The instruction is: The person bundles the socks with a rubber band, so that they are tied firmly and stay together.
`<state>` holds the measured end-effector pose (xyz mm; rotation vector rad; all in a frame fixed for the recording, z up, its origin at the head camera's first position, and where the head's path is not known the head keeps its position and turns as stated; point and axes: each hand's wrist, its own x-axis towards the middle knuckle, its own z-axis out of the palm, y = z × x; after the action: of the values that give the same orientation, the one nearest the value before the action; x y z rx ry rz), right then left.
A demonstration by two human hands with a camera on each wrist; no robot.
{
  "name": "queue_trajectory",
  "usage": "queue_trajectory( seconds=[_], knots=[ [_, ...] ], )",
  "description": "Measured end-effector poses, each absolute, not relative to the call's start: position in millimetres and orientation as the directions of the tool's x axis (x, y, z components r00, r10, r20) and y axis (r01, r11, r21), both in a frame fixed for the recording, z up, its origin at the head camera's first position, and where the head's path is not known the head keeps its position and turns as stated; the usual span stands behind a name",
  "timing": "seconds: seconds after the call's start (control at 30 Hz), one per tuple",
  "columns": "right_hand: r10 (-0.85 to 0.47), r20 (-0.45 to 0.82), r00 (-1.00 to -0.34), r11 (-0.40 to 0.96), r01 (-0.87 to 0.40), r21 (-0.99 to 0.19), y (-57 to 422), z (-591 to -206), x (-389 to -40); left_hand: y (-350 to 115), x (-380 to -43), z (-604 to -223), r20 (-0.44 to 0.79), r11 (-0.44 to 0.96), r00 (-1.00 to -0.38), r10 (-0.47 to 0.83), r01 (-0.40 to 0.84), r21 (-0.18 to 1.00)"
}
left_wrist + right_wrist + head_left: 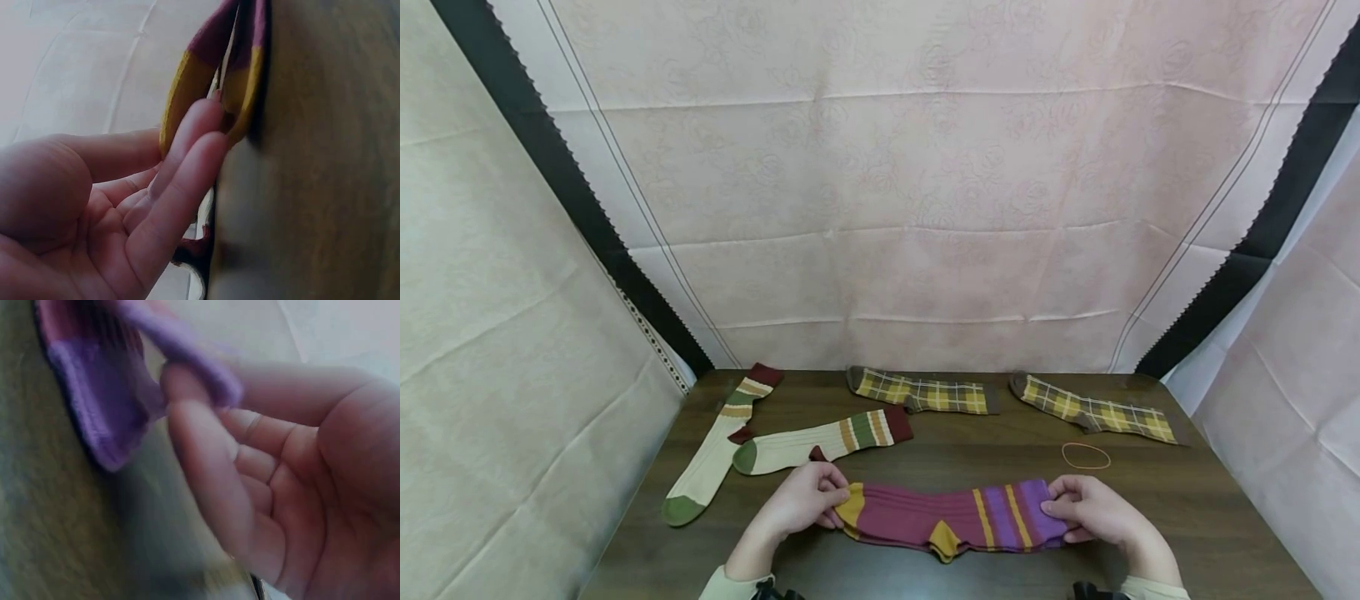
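Note:
Two maroon socks with yellow toes and heels and purple cuffs lie stacked near the front of the table, the upper sock (917, 510) over the lower sock (94, 406). My left hand (805, 500) pinches the upper sock's yellow toe (178, 94) between thumb and fingers. At the opposite end, my right hand (1097, 512) pinches its purple cuff (187, 347). Both wrist views show a gap between the raised upper layer and the layer beneath, which rests on the wood. Most of the lower sock is hidden in the head view.
Two cream socks with green toes and striped cuffs, one slanted (707, 458) and one lying across (820, 442), are at the left. Along the back edge lie two yellow plaid socks (925, 393) (1097, 414). A thin rubber band (1086, 466) rests behind my right hand.

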<state>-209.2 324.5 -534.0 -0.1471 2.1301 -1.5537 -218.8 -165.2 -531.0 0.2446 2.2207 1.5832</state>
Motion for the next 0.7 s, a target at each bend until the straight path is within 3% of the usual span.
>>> queue_trajectory(
  seconds=[0.27, 0.7],
  knots=[
    [-0.416, -0.32, -0.851, 0.314, 0.196, -0.929, 326.6, -534.1, -210.0, -166.8, -219.1, -534.6, -0.23, 0.343, -0.898, 0.375, -0.095, 0.934],
    [-0.287, -0.31, -0.906, 0.486, 0.142, -0.863, 323.8, -536.0, -212.7, -166.8, -219.4, -537.3, -0.238, 0.401, -0.904, 0.355, -0.083, 0.912]
  ],
)
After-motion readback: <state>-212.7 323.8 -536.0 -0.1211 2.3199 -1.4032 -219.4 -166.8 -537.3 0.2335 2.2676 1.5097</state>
